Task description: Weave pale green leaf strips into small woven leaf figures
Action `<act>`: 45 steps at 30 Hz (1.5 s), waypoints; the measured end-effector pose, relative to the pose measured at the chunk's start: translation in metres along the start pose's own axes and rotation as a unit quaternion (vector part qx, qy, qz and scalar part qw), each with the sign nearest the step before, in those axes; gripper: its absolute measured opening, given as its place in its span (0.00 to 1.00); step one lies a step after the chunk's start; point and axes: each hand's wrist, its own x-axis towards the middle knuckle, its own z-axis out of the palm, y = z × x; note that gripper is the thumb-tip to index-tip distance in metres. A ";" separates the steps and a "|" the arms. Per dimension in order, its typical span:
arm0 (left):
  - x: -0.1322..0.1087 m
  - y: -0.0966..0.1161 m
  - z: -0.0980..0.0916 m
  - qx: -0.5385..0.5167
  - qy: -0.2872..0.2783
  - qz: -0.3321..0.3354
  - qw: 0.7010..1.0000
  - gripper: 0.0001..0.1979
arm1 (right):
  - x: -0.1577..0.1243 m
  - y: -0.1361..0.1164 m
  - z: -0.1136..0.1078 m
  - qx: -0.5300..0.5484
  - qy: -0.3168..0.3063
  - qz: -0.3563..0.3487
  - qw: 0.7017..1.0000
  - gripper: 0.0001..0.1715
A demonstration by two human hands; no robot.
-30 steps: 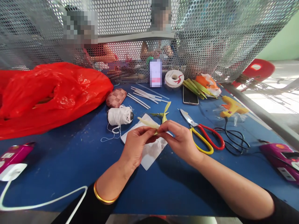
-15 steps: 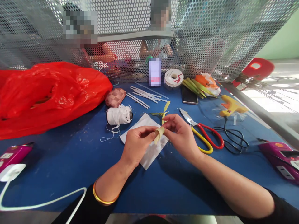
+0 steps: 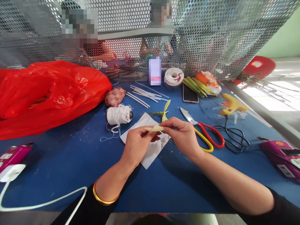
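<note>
My left hand and my right hand meet above a white tissue on the blue table. Both pinch a pale yellow leaf strip, folded flat between the fingertips. A small folded leaf piece lies just beyond the hands. A spool of white thread sits to the left of the tissue, and scissors with red and yellow handles lie right of my right hand.
A red plastic bag fills the left. White sticks, a checked pouch, a phone, tape roll, green leaves and a yellow glue gun lie further back. Pink power strips flank both sides. People sit behind a perforated screen.
The leaf strip was bent over by my fingers and now lies flat and level between both hands. The hands stayed over the tissue.
</note>
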 end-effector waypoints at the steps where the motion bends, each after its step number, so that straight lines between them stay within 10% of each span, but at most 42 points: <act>1: 0.000 0.000 0.000 0.000 0.000 0.001 1.000 0.07 | 0.000 0.000 -0.001 0.000 -0.003 0.007 1.000 0.02; 14: -0.001 -0.001 -0.003 0.117 -0.003 0.034 0.993 0.05 | -0.002 -0.004 -0.004 -0.105 -0.052 -0.137 0.984 0.11; 34: 0.000 0.008 -0.004 -0.082 -0.015 -0.152 0.985 0.06 | -0.007 0.000 -0.006 -0.307 -0.049 -0.348 0.884 0.16; 45: 0.000 0.005 -0.002 -0.049 0.006 -0.052 0.997 0.09 | -0.008 -0.006 -0.001 -0.114 -0.015 -0.078 0.990 0.10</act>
